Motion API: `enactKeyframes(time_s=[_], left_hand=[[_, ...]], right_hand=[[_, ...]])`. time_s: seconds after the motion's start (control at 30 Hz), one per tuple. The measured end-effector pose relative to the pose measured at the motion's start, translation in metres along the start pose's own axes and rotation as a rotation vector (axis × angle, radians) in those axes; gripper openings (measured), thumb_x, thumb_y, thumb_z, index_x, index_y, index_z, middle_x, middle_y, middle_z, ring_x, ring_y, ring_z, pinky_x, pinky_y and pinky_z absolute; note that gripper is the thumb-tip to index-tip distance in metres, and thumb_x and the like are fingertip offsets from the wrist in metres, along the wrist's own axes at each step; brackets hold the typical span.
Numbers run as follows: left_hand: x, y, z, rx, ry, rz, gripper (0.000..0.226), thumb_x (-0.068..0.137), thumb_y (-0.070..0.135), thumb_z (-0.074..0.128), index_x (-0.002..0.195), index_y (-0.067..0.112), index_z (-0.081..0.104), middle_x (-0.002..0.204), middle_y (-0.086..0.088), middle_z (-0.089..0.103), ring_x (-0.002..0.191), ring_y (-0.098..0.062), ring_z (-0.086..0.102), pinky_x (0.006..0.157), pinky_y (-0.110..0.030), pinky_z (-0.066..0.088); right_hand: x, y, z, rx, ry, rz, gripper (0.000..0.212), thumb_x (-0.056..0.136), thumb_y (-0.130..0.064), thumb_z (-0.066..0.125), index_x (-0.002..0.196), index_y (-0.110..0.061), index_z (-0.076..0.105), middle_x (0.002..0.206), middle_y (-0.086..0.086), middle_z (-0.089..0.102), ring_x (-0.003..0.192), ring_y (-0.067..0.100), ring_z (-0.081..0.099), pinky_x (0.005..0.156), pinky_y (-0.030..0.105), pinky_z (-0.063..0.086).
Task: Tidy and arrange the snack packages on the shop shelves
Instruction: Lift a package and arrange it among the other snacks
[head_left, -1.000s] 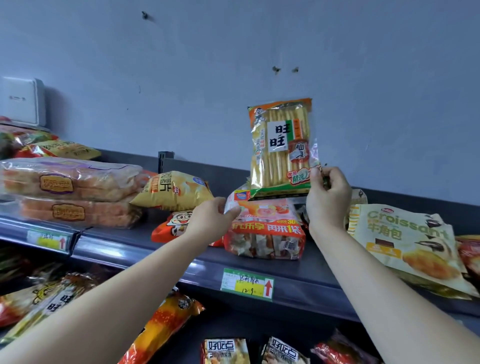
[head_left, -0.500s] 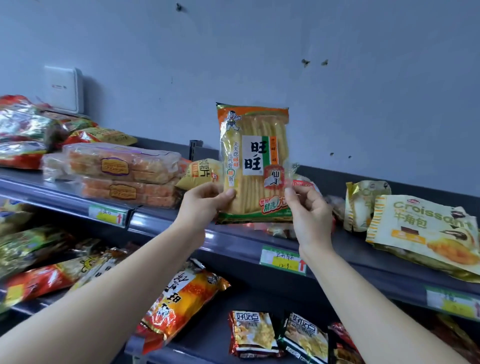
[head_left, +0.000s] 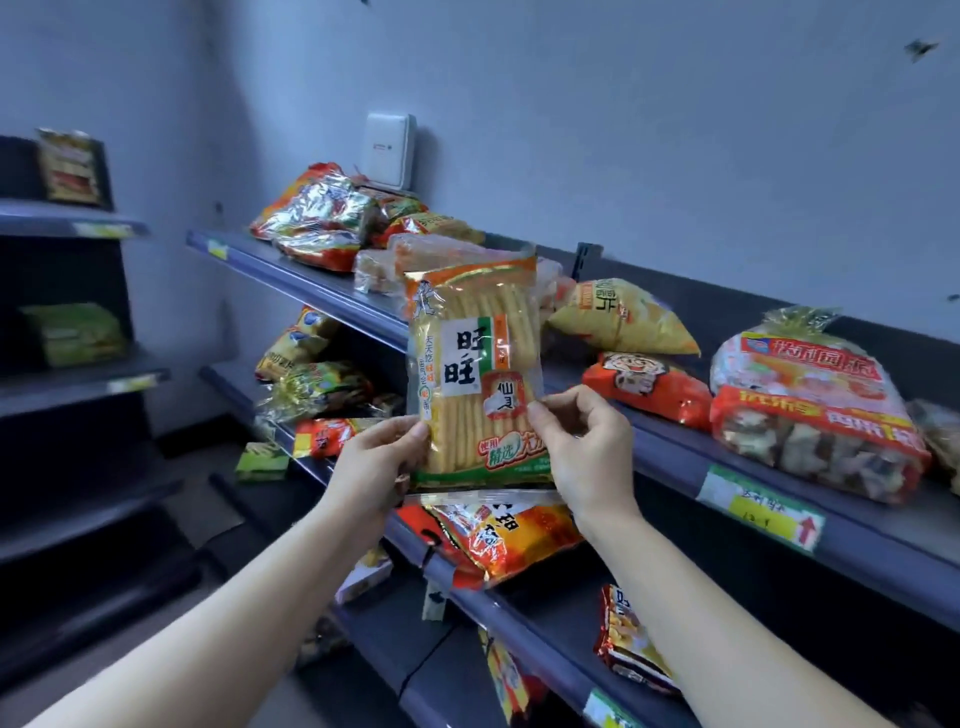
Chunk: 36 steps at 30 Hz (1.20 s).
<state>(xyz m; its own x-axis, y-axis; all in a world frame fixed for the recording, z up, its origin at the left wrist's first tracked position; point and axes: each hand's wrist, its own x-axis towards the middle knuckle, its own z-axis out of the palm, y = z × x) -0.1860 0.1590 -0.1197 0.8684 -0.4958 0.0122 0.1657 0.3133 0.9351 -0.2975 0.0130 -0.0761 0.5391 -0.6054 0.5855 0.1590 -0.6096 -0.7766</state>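
Cracker pack (head_left: 475, 374) is off the top shelf (head_left: 675, 453) now. A second ago it stood upright on the big red-and-clear bag (head_left: 810, 410) with only my right hand (head_left: 587, 452) at its lower corner; now it hangs in the air in front of the shelf's front edge, upright, label toward me. My left hand (head_left: 374, 462) has left the big bag and grips the pack's lower left edge, thumb on the front, while my right hand pinches the lower right edge. My view has swung toward the shelf's left end, where bags lie heaped. The big bag, the yellow bag (head_left: 618, 317) and the red cartoon bag (head_left: 649, 387) sit where they were. My reading: the pack is lifted for moving but has no spot yet; a clear place along the shelf comes next, and the slippery wrapper wants both hands.
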Motion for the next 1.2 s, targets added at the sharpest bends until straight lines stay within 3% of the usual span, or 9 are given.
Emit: enactKeyframes(time_s=[0.1,0.2,0.3,0.4,0.53,0.67,0.83,1.0,1.2], left_hand=[[-0.010,-0.021,-0.035,-0.021,0.076,-0.090,0.019,0.093,0.020,0.061,0.108,0.012,0.068,0.092,-0.009,0.072,0.080,-0.025,0.065,0.077,-0.045,0.051],[-0.016,-0.037,-0.067,-0.037,0.136,-0.168,0.018,0.094,0.018,0.058,0.106,0.010,0.068,0.092,-0.010,0.073,0.080,-0.025,0.066,0.067,-0.042,0.057],[-0.017,-0.047,-0.095,-0.018,0.199,-0.229,0.017,0.096,0.019,0.056,0.097,0.011,0.070,0.088,-0.008,0.073,0.076,-0.022,0.066,0.072,-0.039,0.053],[-0.008,-0.054,-0.125,-0.047,0.251,-0.316,0.018,0.095,0.019,0.057,0.095,0.005,0.069,0.085,-0.011,0.071,0.065,-0.022,0.065,0.058,-0.029,0.051],[0.018,-0.060,-0.163,-0.035,0.285,-0.391,0.019,0.096,0.015,0.056,0.083,0.004,0.064,0.063,-0.008,0.065,0.042,-0.015,0.058,0.038,-0.020,0.044],[0.059,-0.066,-0.200,0.056,0.295,-0.403,0.018,0.095,0.010,0.056,0.081,0.003,0.064,0.057,-0.007,0.065,0.040,-0.014,0.058,0.038,-0.020,0.044],[0.119,-0.075,-0.231,0.130,0.263,-0.427,0.014,0.093,0.011,0.060,0.085,0.003,0.067,0.069,-0.010,0.068,0.051,-0.017,0.062,0.045,-0.024,0.049],[0.175,-0.086,-0.226,0.176,0.196,-0.447,0.013,0.093,0.012,0.061,0.089,0.002,0.069,0.071,-0.010,0.069,0.054,-0.019,0.063,0.047,-0.025,0.051],[0.248,-0.107,-0.193,0.247,0.077,-0.415,0.026,0.089,0.023,0.068,0.112,0.013,0.065,0.085,-0.003,0.069,0.055,-0.010,0.059,0.051,-0.024,0.043]], right_hand=[[-0.016,0.008,0.030,0.018,-0.117,0.050,0.018,0.085,-0.017,0.071,0.069,-0.021,0.062,0.070,-0.004,0.067,0.071,0.014,0.064,0.067,0.033,0.055],[-0.030,0.018,0.059,0.031,-0.221,0.091,0.014,0.085,-0.018,0.070,0.072,-0.016,0.065,0.070,-0.002,0.066,0.068,0.014,0.061,0.067,0.033,0.053],[-0.039,0.031,0.090,0.062,-0.313,0.192,0.013,0.086,-0.020,0.069,0.075,-0.014,0.066,0.072,-0.001,0.066,0.068,0.011,0.059,0.065,0.028,0.051],[-0.043,0.049,0.124,0.086,-0.377,0.322,0.015,0.085,-0.021,0.071,0.077,-0.009,0.067,0.075,0.003,0.067,0.069,0.012,0.059,0.064,0.025,0.049],[-0.044,0.078,0.170,0.062,-0.431,0.453,0.017,0.083,-0.023,0.073,0.078,-0.007,0.067,0.079,0.008,0.069,0.073,0.016,0.060,0.070,0.032,0.050],[-0.033,0.104,0.216,0.011,-0.470,0.536,0.014,0.083,-0.021,0.072,0.076,-0.010,0.067,0.076,0.002,0.068,0.075,0.016,0.061,0.075,0.034,0.051],[-0.017,0.133,0.259,0.034,-0.459,0.686,0.015,0.083,-0.022,0.073,0.082,-0.008,0.068,0.084,0.003,0.068,0.083,0.018,0.062,0.082,0.034,0.050],[0.002,0.162,0.274,0.004,-0.398,0.766,0.007,0.087,-0.014,0.069,0.081,-0.012,0.064,0.082,-0.001,0.065,0.082,0.015,0.059,0.070,0.020,0.045],[0.044,0.207,0.284,-0.056,-0.214,0.783,0.009,0.089,-0.008,0.064,0.080,-0.008,0.064,0.076,0.001,0.064,0.075,0.014,0.056,0.064,0.019,0.043]])
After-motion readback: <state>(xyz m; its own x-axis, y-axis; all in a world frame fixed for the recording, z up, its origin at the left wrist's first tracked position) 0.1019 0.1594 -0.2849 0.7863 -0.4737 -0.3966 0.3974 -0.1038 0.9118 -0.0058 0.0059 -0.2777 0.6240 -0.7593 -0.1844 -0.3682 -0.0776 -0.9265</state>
